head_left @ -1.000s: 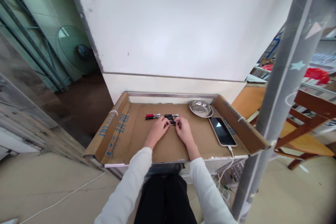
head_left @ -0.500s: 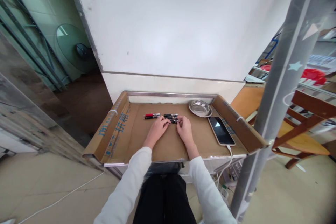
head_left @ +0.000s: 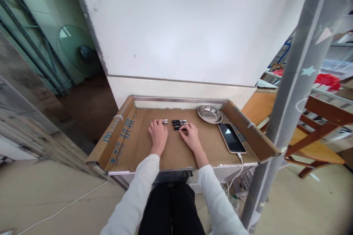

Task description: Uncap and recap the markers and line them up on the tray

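On the cardboard-lined table lie two small groups of short pens. My left hand is over the left group, its fingers bent down onto it, and only the pale ends of those pens show past the fingertips. Several black pens with silvery ends lie side by side in the right group. At the nearest of them, my right hand has its thumb and forefinger closed on the black pen; the fingers hide part of it.
A shiny metal dish stands at the back right. In front of it lies a phone with a white charging cable. Folded cardboard walls edge the table's sides. A grey pole rises at the right.
My left hand has moved left from the black pens and now covers the left group, which was in plain view. My right hand stays at the black pens, slightly further left.
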### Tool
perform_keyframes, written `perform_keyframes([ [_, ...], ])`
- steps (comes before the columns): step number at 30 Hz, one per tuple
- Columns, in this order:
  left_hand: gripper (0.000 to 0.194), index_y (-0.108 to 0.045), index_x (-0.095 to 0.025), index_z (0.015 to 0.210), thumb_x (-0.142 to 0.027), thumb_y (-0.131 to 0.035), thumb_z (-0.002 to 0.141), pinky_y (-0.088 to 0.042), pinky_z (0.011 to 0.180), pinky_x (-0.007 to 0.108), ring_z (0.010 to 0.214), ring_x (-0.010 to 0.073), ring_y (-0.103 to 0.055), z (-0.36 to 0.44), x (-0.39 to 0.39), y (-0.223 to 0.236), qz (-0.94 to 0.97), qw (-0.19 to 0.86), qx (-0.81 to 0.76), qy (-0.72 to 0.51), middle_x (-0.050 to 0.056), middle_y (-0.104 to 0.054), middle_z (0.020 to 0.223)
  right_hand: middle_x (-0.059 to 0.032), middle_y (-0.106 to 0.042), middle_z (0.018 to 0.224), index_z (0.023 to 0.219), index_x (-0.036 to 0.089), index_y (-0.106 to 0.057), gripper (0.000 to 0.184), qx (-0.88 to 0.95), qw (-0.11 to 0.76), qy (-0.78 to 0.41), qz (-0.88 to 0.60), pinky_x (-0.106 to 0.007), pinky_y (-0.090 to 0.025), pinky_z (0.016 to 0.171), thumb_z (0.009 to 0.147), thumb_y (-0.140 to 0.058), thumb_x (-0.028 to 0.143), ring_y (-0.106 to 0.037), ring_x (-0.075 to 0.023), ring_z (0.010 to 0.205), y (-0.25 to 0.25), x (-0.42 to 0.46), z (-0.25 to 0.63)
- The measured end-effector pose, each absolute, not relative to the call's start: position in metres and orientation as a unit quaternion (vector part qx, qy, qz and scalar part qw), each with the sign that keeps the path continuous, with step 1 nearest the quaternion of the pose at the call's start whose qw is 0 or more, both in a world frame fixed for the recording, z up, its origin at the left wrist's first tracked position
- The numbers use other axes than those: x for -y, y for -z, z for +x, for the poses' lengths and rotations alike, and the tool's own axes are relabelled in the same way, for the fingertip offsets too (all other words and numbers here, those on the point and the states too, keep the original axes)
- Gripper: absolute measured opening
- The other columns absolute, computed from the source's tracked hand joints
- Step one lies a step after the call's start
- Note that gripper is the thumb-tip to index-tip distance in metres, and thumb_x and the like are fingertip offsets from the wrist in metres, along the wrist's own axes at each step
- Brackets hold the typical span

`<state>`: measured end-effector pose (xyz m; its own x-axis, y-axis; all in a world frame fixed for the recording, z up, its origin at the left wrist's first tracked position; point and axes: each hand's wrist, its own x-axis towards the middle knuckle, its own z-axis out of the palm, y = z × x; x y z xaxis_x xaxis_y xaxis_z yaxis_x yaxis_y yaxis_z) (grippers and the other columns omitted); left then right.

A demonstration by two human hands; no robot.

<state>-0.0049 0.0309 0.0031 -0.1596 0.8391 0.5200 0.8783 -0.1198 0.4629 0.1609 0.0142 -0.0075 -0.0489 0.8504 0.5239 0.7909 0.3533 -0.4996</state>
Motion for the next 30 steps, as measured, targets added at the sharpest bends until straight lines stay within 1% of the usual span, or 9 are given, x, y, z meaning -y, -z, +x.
perform_keyframes([
  [3, 0.017, -0.054, -0.017, 0.093, -0.012, -0.044, 0.080, -0.035, 0.084, 0.047, 0.102, 0.0314, -0.044, -0.005, -0.030, -0.002, -0.651, 0.016, 0.657, 0.381, 0.014, -0.054, 0.098, -0.0057, -0.055, 0.093, 0.084, 0.023, -0.063, 0.010, 0.725, 0.375, -0.018, -0.578, -0.034, -0.037, 0.079, 0.081, -0.055, 0.029, -0.050, -0.0210, 0.090, 0.007, -0.013, 0.160],
  [7, 0.012, -0.055, -0.018, 0.089, -0.018, -0.048, 0.079, -0.035, 0.084, 0.047, 0.100, 0.0309, -0.044, -0.005, -0.030, -0.002, -0.644, 0.033, 0.664, 0.379, 0.013, -0.054, 0.095, -0.0060, -0.053, 0.088, 0.084, 0.022, -0.062, 0.010, 0.729, 0.364, 0.002, -0.580, -0.033, -0.038, 0.078, 0.082, -0.054, 0.026, -0.049, -0.0205, 0.085, 0.007, -0.012, 0.159],
  [10, 0.013, -0.056, -0.018, 0.090, -0.023, -0.053, 0.078, -0.035, 0.084, 0.048, 0.099, 0.0314, -0.044, -0.004, -0.029, -0.003, -0.639, 0.041, 0.670, 0.376, 0.012, -0.054, 0.095, -0.0059, -0.053, 0.085, 0.085, 0.022, -0.062, 0.011, 0.736, 0.359, 0.007, -0.574, -0.033, -0.039, 0.077, 0.084, -0.052, 0.026, -0.049, -0.0203, 0.082, 0.005, -0.011, 0.158],
  [15, 0.011, -0.059, -0.020, 0.084, -0.029, -0.056, 0.080, -0.033, 0.084, 0.048, 0.102, 0.0324, -0.044, -0.005, -0.027, -0.005, -0.638, 0.016, 0.671, 0.377, 0.012, -0.054, 0.093, -0.0065, -0.055, 0.083, 0.085, 0.021, -0.060, 0.020, 0.716, 0.376, -0.009, -0.588, -0.032, -0.039, 0.076, 0.089, -0.043, 0.031, -0.050, -0.0198, 0.079, 0.001, -0.010, 0.157],
  [18, 0.015, -0.059, -0.021, 0.087, -0.033, -0.051, 0.084, -0.033, 0.085, 0.048, 0.099, 0.0299, -0.048, -0.006, -0.027, -0.008, -0.645, -0.012, 0.656, 0.391, 0.011, -0.059, 0.092, -0.0073, -0.056, 0.083, 0.086, 0.020, -0.058, 0.025, 0.698, 0.401, -0.025, -0.593, -0.033, -0.040, 0.077, 0.092, -0.036, 0.030, -0.051, -0.0203, 0.081, -0.002, -0.008, 0.157],
  [21, 0.020, -0.058, -0.022, 0.094, -0.036, -0.045, 0.089, -0.035, 0.087, 0.043, 0.091, 0.0239, -0.053, -0.008, -0.026, -0.013, -0.679, -0.062, 0.596, 0.424, 0.007, -0.064, 0.092, -0.0077, -0.058, 0.087, 0.088, 0.020, -0.057, 0.029, 0.693, 0.439, -0.070, -0.568, -0.033, -0.040, 0.082, 0.094, -0.031, 0.031, -0.053, -0.0203, 0.087, -0.006, -0.004, 0.154],
  [24, 0.023, -0.058, -0.023, 0.100, -0.036, -0.041, 0.091, -0.038, 0.088, 0.035, 0.092, 0.0186, -0.056, -0.009, -0.023, -0.018, -0.743, -0.100, 0.488, 0.447, 0.004, -0.064, 0.097, -0.0069, -0.060, 0.098, 0.100, 0.021, -0.054, 0.032, 0.667, 0.501, -0.156, -0.530, -0.032, -0.041, 0.086, 0.094, -0.027, 0.035, -0.055, -0.0180, 0.092, -0.008, 0.000, 0.151],
  [27, 0.023, -0.059, -0.025, 0.102, -0.037, -0.043, 0.091, -0.040, 0.087, 0.030, 0.092, 0.0166, -0.056, -0.007, -0.018, -0.020, -0.818, -0.083, 0.398, 0.407, 0.003, -0.061, 0.098, -0.0043, -0.061, 0.099, 0.109, 0.023, -0.052, 0.035, 0.634, 0.534, -0.252, -0.499, -0.028, -0.045, 0.077, 0.093, -0.028, 0.042, -0.058, -0.0153, 0.084, -0.010, 0.003, 0.149],
  [30, 0.023, -0.058, -0.025, 0.104, -0.038, -0.046, 0.089, -0.041, 0.088, 0.031, 0.092, 0.0170, -0.056, -0.003, -0.014, -0.020, -0.861, -0.044, 0.355, 0.362, 0.003, -0.061, 0.096, -0.0015, -0.061, 0.084, 0.097, 0.022, -0.057, 0.036, 0.614, 0.542, -0.326, -0.473, -0.024, -0.044, 0.061, 0.089, -0.036, 0.050, -0.055, -0.0134, 0.067, -0.010, 0.005, 0.149],
])
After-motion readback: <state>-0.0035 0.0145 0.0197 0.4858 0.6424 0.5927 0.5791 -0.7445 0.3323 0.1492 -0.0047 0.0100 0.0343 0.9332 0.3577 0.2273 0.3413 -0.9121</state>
